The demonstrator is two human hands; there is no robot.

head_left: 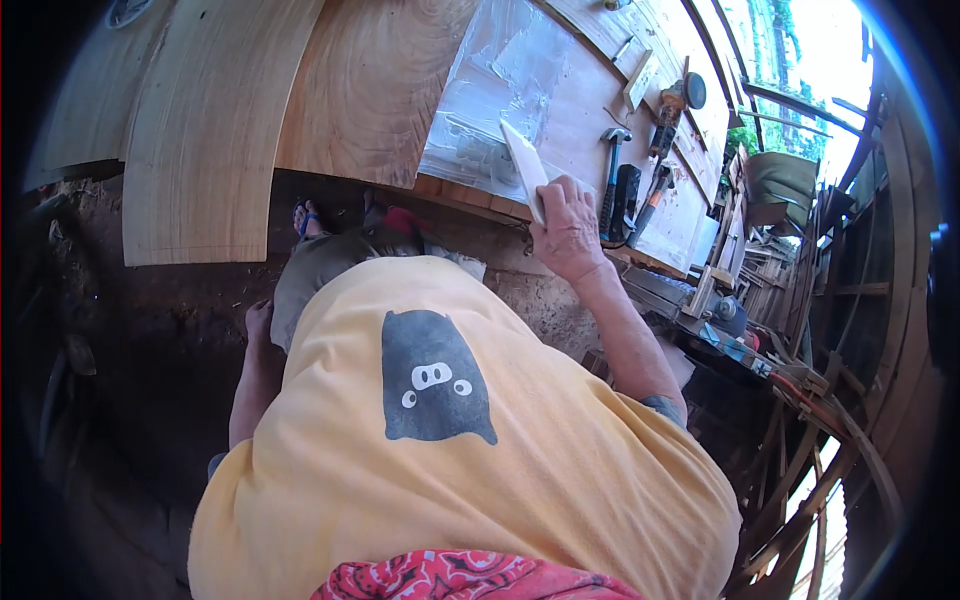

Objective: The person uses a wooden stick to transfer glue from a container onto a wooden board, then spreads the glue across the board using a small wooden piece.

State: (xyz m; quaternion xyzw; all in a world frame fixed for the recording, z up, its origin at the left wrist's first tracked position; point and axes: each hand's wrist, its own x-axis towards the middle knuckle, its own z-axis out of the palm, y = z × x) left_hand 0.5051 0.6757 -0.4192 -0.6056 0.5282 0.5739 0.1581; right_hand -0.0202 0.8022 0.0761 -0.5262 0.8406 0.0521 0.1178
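My right hand (568, 228) is closed around a thin flat white spreader (524, 165), its blade tilted up over the near edge of the bench. Beyond the blade lies a board smeared with white paste (500, 75), streaky and wet-looking, with thicker ridges near its front edge. To the right of this hand are a blue-handled hammer (612, 170), a black block-like tool (626, 195) and an orange-handled tool (652, 204). My left hand (258, 320) hangs low by my trouser leg, away from the bench; its fingers are mostly hidden in shadow.
Bare wooden panels (205, 130) overlap on the left, one jutting past the bench edge. A power tool with a round head (672, 115) and a small wood piece (640, 80) rest farther back. Stacked wood scraps (775, 280) crowd the right. My sandalled foot (308, 218) shows below.
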